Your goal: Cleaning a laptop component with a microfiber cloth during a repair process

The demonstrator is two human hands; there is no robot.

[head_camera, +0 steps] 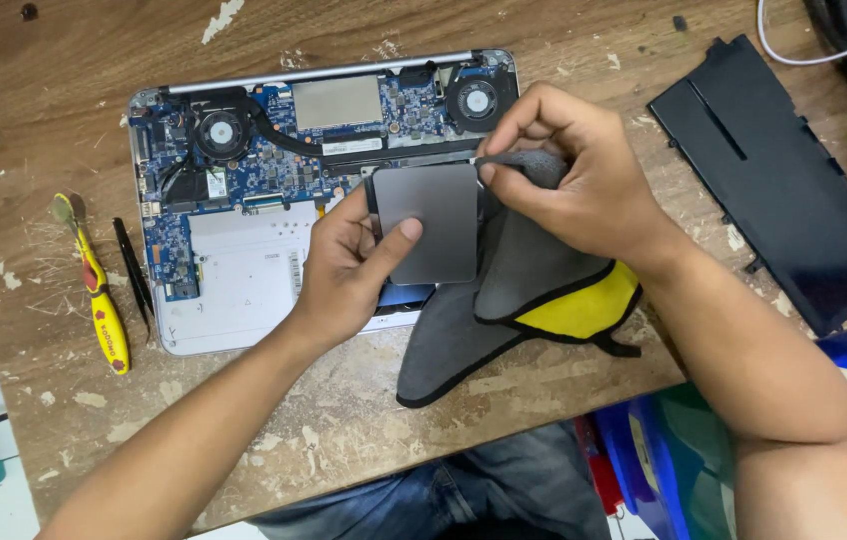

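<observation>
Now left hand (344,275) pinches grey drive (426,222), long axis pointing away; right hand (574,185) pinches cloth (519,290).

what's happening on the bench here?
A person has an opened laptop on a worn wooden table, its board and fans exposed. The left hand holds a flat grey rectangular part over the laptop, thumb on its face. The right hand pinches a grey and yellow cloth against the part's upper right corner. A black battery pack lies to the right; a yellow-handled screwdriver and black tweezers lie to the left.
</observation>
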